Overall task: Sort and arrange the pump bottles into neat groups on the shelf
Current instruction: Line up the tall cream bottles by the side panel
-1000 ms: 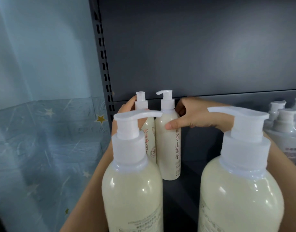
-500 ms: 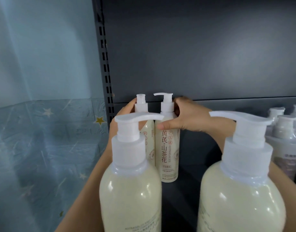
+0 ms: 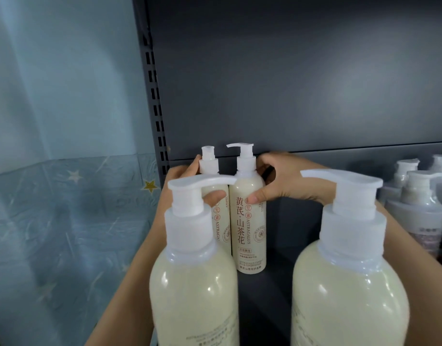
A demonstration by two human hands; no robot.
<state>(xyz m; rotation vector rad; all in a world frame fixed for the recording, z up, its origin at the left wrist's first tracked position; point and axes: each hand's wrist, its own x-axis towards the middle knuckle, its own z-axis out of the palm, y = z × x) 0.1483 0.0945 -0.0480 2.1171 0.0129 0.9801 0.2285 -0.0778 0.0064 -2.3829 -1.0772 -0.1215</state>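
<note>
Two slim cream pump bottles stand side by side at the back left corner of the dark shelf. My left hand wraps the left slim bottle, mostly hidden behind a large near bottle. My right hand grips the right slim bottle at its shoulder, its label with red characters facing me. Two large cream pump bottles stand close to the camera: the near-left bottle and the near-right bottle. Both forearms pass around them.
A group of pale grey pump bottles stands at the right edge of the shelf. The slotted shelf upright rises on the left, with a blue star-patterned wall covering beyond it. The dark back panel closes the shelf behind.
The right slim bottle has been turned so its label faces me, and it now stands close against the left slim bottle. Both hands stay on the bottles.
</note>
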